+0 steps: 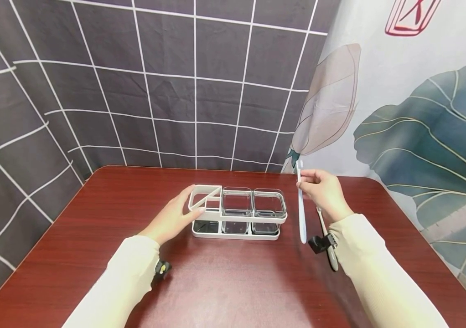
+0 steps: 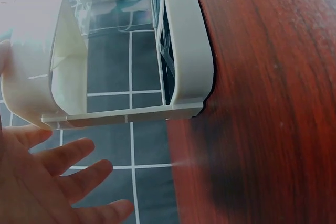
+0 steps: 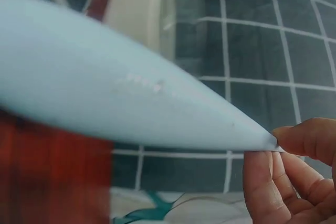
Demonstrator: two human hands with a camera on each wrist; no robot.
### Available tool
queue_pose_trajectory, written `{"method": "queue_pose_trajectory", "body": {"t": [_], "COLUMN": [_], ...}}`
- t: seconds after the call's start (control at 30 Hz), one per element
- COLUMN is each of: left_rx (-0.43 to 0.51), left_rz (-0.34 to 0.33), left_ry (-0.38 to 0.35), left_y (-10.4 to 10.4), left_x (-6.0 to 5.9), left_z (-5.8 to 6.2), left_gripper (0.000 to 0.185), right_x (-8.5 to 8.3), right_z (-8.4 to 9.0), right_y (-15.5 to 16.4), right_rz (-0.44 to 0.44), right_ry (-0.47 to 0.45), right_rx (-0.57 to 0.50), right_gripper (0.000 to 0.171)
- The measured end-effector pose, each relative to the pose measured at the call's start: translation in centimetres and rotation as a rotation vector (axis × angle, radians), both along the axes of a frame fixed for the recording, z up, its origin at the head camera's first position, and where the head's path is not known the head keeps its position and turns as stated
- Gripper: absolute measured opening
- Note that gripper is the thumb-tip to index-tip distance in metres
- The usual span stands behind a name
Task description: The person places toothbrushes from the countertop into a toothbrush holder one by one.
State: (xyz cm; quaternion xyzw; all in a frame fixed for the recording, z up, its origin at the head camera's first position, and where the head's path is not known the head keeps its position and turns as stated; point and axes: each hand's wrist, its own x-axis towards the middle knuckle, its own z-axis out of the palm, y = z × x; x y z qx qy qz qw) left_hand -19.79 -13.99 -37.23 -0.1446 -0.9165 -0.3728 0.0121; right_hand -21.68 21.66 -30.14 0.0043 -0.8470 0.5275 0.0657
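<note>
A white toothbrush holder (image 1: 257, 219) with two tiers stands near the back of the table. Two clear cups (image 1: 237, 212) sit in its middle and right places; its left section is split by a diagonal divider. My left hand (image 1: 171, 218) holds the holder's left end between thumb and index finger, the other fingers spread loose in the left wrist view. Right of the holder, my right hand (image 1: 323, 190) pinches a pale blue toothbrush (image 1: 302, 214) near its neck, bristles up and handle hanging down. Its broad handle fills much of the right wrist view.
Another toothbrush (image 1: 332, 258), with a grey handle, lies on the red-brown table (image 1: 233, 282) under my right wrist. A dark gridded cloth (image 1: 167, 91) hangs behind, and a leaf-patterned curtain (image 1: 421, 136) is at the right.
</note>
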Motion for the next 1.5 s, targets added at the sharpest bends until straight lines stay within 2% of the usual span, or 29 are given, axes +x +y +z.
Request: {"method": "queue_pose_trajectory", "body": {"t": [0.37, 0.6, 0.8, 1.07, 1.5], "left_rx": [0.019, 0.051, 0.076, 0.095, 0.133], "left_rz": [0.009, 0.026, 0.029, 0.034, 0.023], "left_ry": [-0.028, -0.072, -0.098, -0.098, -0.092], "left_y": [-0.1, 0.0, 0.1, -0.1, -0.1], "left_x": [0.0, 0.1, 0.1, 0.1, 0.0], "left_z": [-0.2, -0.3, -0.4, -0.5, -0.7], "left_gripper": [0.077, 0.077, 0.077, 0.077, 0.079], "right_x": [0.7, 0.6, 0.5, 0.2, -0.3], "right_z": [2.4, 3.4, 3.7, 3.9, 3.5], "right_y": [-3.5, -5.7, -7.3, -9.6, -12.5], "right_rz": [0.092, 0.128, 0.134, 0.155, 0.104], "right_ry": [0.072, 0.108, 0.125, 0.151, 0.221], "right_rx": [-0.170, -0.294, -0.360, -0.447, -0.665], "right_gripper": [0.038, 0.038, 0.038, 0.038, 0.032]}}
